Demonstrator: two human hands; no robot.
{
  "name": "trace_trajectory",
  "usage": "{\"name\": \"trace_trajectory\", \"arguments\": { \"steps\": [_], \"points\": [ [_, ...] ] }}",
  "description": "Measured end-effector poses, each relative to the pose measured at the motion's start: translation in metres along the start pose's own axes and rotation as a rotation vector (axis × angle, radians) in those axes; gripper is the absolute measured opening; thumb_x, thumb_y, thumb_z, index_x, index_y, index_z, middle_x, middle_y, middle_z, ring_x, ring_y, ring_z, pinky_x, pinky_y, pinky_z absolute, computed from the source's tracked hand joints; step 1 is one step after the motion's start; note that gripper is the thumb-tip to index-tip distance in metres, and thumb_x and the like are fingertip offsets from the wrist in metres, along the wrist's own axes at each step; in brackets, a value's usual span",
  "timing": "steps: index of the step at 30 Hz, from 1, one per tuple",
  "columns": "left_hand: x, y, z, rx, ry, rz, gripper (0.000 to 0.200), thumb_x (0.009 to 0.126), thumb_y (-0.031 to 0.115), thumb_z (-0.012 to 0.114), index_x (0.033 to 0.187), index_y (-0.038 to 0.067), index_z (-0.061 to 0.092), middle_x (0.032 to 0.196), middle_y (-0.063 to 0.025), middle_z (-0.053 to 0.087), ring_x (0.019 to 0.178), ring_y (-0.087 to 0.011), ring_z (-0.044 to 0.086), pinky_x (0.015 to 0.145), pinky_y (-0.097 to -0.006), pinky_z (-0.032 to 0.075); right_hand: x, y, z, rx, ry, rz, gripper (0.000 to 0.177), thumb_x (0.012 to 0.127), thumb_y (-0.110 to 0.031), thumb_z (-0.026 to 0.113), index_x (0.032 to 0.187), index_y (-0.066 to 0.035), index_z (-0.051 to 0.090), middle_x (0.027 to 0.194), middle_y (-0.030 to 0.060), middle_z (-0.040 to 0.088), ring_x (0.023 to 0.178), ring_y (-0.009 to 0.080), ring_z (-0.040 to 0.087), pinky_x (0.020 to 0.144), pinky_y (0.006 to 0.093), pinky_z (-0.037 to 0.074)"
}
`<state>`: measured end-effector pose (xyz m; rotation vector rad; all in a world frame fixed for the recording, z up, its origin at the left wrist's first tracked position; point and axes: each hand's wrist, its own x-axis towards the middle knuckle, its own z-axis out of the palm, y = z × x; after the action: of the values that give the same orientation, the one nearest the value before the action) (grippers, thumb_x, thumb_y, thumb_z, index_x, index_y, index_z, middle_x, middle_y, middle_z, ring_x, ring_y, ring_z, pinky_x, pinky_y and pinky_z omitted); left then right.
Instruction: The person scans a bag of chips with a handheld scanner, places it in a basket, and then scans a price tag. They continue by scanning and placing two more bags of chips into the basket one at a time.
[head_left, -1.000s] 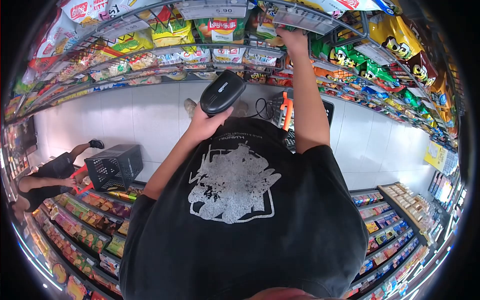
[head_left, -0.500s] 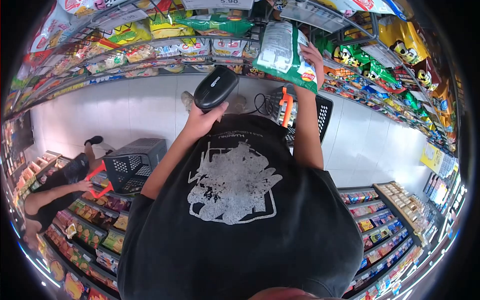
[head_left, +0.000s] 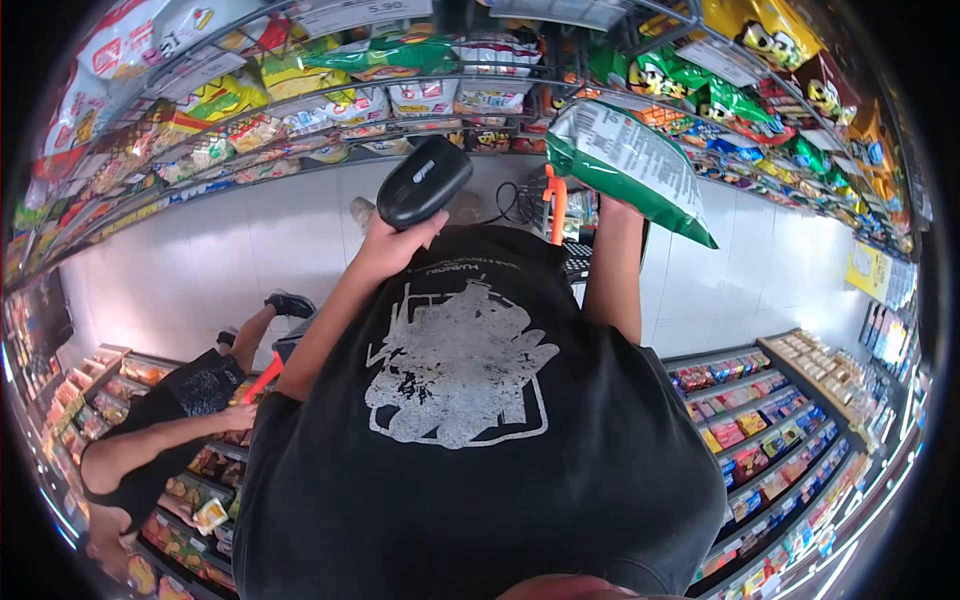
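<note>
My left hand [head_left: 398, 243] is closed round the handle of a black handheld barcode scanner [head_left: 428, 183], whose rounded head points up toward the shelf. A green and white chip bag [head_left: 635, 160] is held up by my right hand [head_left: 620, 212]. The bag's printed back, with its block of small text, faces me. Most of my right fingers are hidden behind it. Both things are apart from each other, in front of the snack shelf [head_left: 350, 85].
A basket with an orange handle [head_left: 555, 205] stands by my feet, near a black cable [head_left: 512, 203]. At left another person [head_left: 165, 400] grips a red handle [head_left: 263, 378], with a small package in the other hand. Stocked shelves [head_left: 760, 425] stand behind me on the pale tiled floor [head_left: 690, 270].
The chip bag has moved right, away from the shelf, and turned to lie slanted over my right hand. The scanner stays nearly still. The other person has moved closer behind my left arm.
</note>
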<state>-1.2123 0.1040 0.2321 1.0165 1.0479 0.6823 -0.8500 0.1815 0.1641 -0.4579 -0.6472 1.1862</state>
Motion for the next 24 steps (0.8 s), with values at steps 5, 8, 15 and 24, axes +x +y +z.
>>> {"name": "trace_trajectory", "arguments": {
  "steps": [5, 8, 15, 24],
  "points": [
    [0.001, 0.045, 0.017, 0.372, -0.344, 0.357, 0.044, 0.079, 0.011, 0.078, 0.117, -0.003, 0.062, 0.101, -0.0127, 0.071, 0.091, -0.0219, 0.067, 0.085, -0.0350, 0.051, -0.017, -0.007, -0.018, 0.579, -0.008, 0.044, 0.029, 0.099, -0.040, 0.052, 0.096, -0.011, 0.057, 0.088, 0.0085, 0.056, 0.097, 0.0323, 0.057, 0.099, 0.0556, 0.044],
    [0.008, 0.054, 0.023, 0.352, -0.443, 0.303, 0.042, 0.076, 0.013, 0.077, 0.112, -0.003, 0.062, 0.100, -0.0176, 0.070, 0.088, -0.0283, 0.068, 0.082, -0.0372, 0.052, -0.029, -0.017, 0.000, 0.551, 0.070, 0.098, 0.029, 0.099, -0.040, 0.052, 0.096, -0.012, 0.057, 0.087, 0.0070, 0.056, 0.096, 0.0308, 0.057, 0.100, 0.0571, 0.043],
    [0.012, 0.060, 0.030, 0.446, -0.470, 0.239, 0.037, 0.076, 0.014, 0.076, 0.106, -0.003, 0.064, 0.093, -0.0176, 0.071, 0.084, -0.0301, 0.068, 0.079, -0.0371, 0.052, -0.044, -0.031, 0.030, 0.440, 0.200, 0.164, 0.028, 0.098, -0.040, 0.053, 0.095, -0.013, 0.057, 0.084, 0.0037, 0.055, 0.092, 0.0272, 0.057, 0.102, 0.0605, 0.040],
    [0.008, 0.062, 0.033, 0.482, -0.475, 0.205, 0.034, 0.077, 0.013, 0.076, 0.106, -0.002, 0.064, 0.092, -0.0163, 0.071, 0.083, -0.0239, 0.068, 0.079, -0.0354, 0.052, -0.050, -0.026, 0.062, 0.073, 0.523, 0.415, 0.027, 0.098, -0.040, 0.053, 0.094, -0.014, 0.057, 0.081, -0.0005, 0.054, 0.088, 0.0226, 0.058, 0.104, 0.0650, 0.037]
  ]
}}
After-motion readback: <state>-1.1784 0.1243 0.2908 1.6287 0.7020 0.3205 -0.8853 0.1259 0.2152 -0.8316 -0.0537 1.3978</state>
